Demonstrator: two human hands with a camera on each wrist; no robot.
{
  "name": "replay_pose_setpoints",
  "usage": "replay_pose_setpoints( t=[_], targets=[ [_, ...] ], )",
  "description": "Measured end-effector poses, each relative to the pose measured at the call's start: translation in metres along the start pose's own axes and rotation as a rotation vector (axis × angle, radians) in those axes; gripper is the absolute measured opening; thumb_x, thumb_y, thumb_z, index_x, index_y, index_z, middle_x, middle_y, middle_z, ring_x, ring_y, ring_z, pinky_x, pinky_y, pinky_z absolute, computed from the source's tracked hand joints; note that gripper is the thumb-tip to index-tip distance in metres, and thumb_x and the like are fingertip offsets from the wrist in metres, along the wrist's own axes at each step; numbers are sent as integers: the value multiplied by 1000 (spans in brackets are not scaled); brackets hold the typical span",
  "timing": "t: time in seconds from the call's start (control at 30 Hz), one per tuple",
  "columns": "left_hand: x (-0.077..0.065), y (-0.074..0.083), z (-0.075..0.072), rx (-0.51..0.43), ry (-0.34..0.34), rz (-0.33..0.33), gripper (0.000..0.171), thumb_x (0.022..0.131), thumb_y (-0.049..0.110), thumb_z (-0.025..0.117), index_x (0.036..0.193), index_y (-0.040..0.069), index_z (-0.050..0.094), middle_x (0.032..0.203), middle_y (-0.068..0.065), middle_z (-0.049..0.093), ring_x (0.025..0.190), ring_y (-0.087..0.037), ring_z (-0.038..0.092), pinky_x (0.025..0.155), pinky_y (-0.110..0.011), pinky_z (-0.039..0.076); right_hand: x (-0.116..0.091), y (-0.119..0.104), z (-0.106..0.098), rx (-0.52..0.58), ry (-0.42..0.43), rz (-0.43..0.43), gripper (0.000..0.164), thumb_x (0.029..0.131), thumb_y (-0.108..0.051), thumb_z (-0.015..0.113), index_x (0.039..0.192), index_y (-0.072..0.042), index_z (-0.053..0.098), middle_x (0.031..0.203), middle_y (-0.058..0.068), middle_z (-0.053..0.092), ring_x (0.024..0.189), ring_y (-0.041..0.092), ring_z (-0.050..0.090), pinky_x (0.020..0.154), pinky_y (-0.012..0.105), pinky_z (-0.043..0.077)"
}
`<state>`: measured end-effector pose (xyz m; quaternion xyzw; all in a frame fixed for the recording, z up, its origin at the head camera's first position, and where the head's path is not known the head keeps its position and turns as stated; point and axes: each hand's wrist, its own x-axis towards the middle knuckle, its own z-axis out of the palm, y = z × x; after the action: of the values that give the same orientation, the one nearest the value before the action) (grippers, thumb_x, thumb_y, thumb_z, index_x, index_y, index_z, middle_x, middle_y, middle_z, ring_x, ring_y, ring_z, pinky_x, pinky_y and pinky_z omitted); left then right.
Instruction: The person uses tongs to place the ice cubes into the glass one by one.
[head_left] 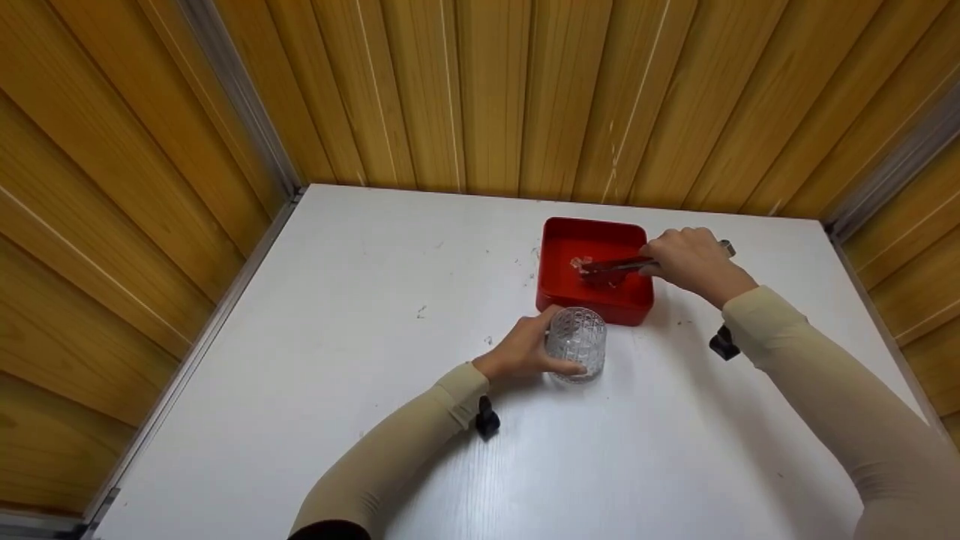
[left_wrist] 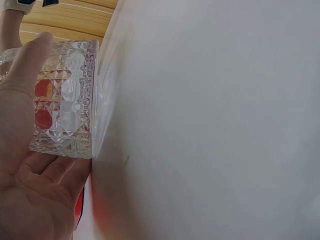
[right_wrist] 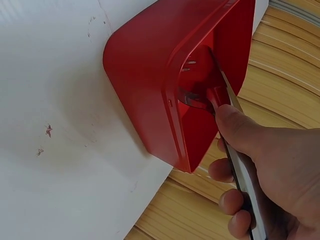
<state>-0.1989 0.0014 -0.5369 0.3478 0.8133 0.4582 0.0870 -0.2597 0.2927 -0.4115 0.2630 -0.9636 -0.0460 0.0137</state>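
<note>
My left hand (head_left: 529, 346) grips a clear cut-glass tumbler (head_left: 581, 341) that stands on the white table, thumb on the near side and fingers round the far side. In the left wrist view the tumbler (left_wrist: 67, 100) shows its diamond pattern, with red showing through the glass. My right hand (head_left: 694, 259) holds metal tongs (head_left: 619, 264) by the arms, their tips down inside a square red box (head_left: 551, 300). Small clear pieces (head_left: 577, 262) lie in the box by the tips. The right wrist view shows the tongs (right_wrist: 242, 172) reaching over the rim of the red box (right_wrist: 140, 75).
The red box sits just behind the tumbler on the white table (head_left: 360, 300). Small dark marks (head_left: 421, 312) dot the tabletop. Wood-patterned panels (head_left: 487, 97) wall in the table at the back and sides.
</note>
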Motion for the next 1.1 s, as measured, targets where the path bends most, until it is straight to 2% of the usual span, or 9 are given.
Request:
replay_pose_setpoints(
  t=[0.27,0.47,0.8,1.1],
  targets=[
    [0,0,0,10,5,17,88,75,41,93,145,17,46,127,-1,67,109,-9,61,96,-21,49,1,2,1,5,17,-6,17,87,-23,84,99,-11,81,76,5,72,60,21,49,51,36,45],
    [0,0,0,13,-2,25,83,76,38,93,141,15,48,124,-1,69,106,-8,62,93,-21,49,-1,1,1,7,37,-17,17,86,-23,84,98,-12,81,75,5,72,59,21,53,50,38,48],
    [0,0,-1,6,-7,5,82,76,38,93,141,17,48,123,0,69,105,-7,62,92,-20,49,1,-1,0,22,-16,11,16,88,-22,82,101,-12,82,76,5,72,60,22,50,51,35,45],
    [1,0,0,-11,-9,-7,84,76,38,93,142,17,47,126,0,67,108,-7,61,95,-20,48,3,-1,0,32,-27,11,13,88,-20,82,99,-11,82,74,4,71,60,22,48,51,35,45]
  ],
)
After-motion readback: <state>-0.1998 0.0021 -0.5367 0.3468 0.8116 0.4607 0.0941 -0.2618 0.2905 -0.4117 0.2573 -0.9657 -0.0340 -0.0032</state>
